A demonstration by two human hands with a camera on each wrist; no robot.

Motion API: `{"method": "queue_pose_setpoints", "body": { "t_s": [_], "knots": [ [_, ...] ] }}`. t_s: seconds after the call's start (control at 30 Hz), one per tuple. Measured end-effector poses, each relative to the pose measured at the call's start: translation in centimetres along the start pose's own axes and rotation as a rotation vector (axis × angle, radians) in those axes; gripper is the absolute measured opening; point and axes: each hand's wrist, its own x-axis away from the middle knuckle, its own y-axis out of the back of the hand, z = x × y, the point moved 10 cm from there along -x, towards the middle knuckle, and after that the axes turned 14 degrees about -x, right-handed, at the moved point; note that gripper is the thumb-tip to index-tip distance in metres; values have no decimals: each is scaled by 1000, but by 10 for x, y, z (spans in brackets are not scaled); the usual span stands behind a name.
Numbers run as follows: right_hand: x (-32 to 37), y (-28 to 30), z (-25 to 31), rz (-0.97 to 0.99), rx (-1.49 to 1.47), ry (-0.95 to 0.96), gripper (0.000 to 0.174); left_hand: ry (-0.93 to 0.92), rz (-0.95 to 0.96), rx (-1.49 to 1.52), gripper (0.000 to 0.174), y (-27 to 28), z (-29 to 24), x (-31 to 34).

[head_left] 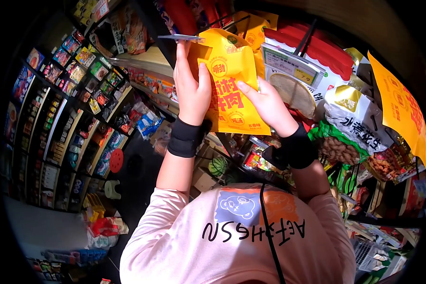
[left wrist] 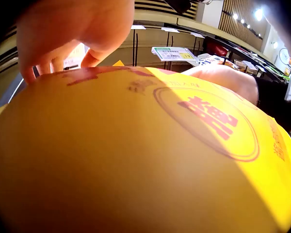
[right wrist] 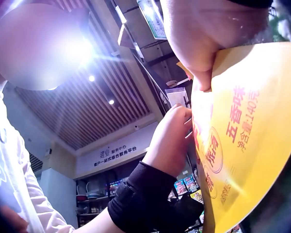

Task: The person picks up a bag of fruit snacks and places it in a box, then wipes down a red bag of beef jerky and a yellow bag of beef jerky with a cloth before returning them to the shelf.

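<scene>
A yellow snack bag with red print hangs high in front of a display rack. My left hand grips its upper left part, thumb on the front and fingers reaching up behind toward a small peg tag. At the bag's right edge my right hand pinches it, thumb on the front. The left wrist view is filled by the bag, with the left hand's fingers at its top. From the right wrist, the right hand holds the bag, and the left hand is beyond it.
More hanging packets crowd the rack to the right: a white peanut bag, a price tag, an orange sign. Stocked shelves line the aisle on the left, with a red stool on the dark floor.
</scene>
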Motion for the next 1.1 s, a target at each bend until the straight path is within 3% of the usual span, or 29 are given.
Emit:
{"method": "queue_pose_setpoints", "body": {
  "t_s": [0.1, 0.13, 0.37, 0.43, 0.53, 0.77, 0.83, 0.87, 0.97, 1.1],
  "knots": [
    [-1, 5, 1, -6, 53, 61, 35, 79, -40, -60, 55, -8, 14, 18],
    [-1, 8, 2, -16, 97, 89, 35, 119, 35, -69, 54, -16, 18, 20],
    [4, 1, 13, -51, 144, 217, 33, 72, 25, -163, 47, -30, 11, 22],
    [-1, 4, 3, -47, 227, 178, 29, 63, 18, -228, 46, -31, 14, 25],
    [-1, -3, 19, -46, 315, 324, 29, 34, 43, -221, 42, -34, 13, 21],
    [-4, 15, 16, -140, 353, 280, 34, -40, 180, -109, 41, -51, -1, 4],
    [-9, 28, 23, -211, 510, 323, 43, -46, 245, -117, 45, -73, 11, 9],
    [-11, 37, 18, -257, 536, 172, 46, -56, 254, -129, 47, -80, 13, 14],
    [-22, 52, 13, -311, 555, 339, 34, -36, 368, -66, 56, -106, 15, 21],
    [-36, 71, 5, -403, 561, 363, 25, -76, 519, -97, 73, -142, 1, 23]
  ]
}}
